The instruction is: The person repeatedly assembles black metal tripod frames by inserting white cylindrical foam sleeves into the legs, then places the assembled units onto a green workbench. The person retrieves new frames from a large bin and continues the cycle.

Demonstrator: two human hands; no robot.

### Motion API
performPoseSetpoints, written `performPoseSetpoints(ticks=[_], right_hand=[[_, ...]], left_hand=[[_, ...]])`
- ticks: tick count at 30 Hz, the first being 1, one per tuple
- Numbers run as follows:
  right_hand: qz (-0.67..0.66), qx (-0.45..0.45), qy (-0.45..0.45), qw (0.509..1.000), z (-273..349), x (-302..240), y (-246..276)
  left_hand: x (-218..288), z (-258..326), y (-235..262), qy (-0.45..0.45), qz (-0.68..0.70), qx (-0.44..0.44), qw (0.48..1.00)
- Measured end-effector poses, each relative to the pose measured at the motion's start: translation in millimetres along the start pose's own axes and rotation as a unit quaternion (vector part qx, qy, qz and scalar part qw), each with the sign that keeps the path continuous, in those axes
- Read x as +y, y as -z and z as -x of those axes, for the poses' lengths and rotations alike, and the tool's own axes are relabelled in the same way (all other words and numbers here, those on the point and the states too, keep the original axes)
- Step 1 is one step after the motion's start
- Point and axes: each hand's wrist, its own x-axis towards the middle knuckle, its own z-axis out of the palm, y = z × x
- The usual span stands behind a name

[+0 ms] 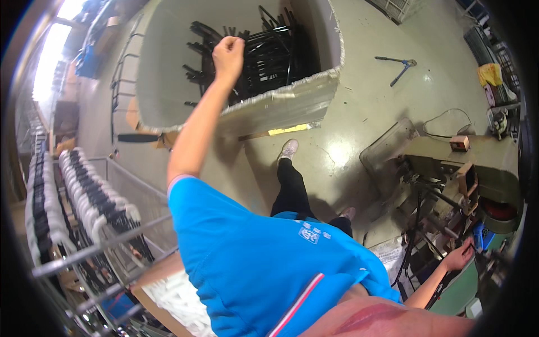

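Note:
My left hand reaches out over a large grey-walled bin with its fingers closed. What is in them, if anything, I cannot make out. Beneath and beside it lies a jumbled pile of black rods or tubes. At the lower right, my right hand is beside a green-grey machine, with its fingers curled together near a small blue part. Its grip is too small and dim to tell. Thin black bars stand close to that arm.
A bolt cutter with blue handles lies on the floor. On the left, a metal rack carries rows of black parts with white padded tops. Below it stands a cardboard box of white pieces. A grey tray is near the machine.

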Motion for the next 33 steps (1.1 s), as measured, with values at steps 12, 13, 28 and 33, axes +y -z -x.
performPoseSetpoints(ticks=[12,13,28,33], right_hand=[[0.157,-0.005,-0.237,0.959,-13,-30,16],[0.140,0.014,-0.257,0.956,-13,-32,12],[0.297,-0.061,-0.101,0.947,27,41,6],[0.333,-0.023,-0.109,0.937,37,60,-25]], left_hand=[[-317,-69,-340,0.372,-0.201,-0.280,0.862],[-312,-64,-350,0.405,-0.208,-0.260,0.852],[-89,-235,50,0.231,-0.068,-0.202,0.949],[11,-161,112,0.175,-0.077,-0.147,0.970]])
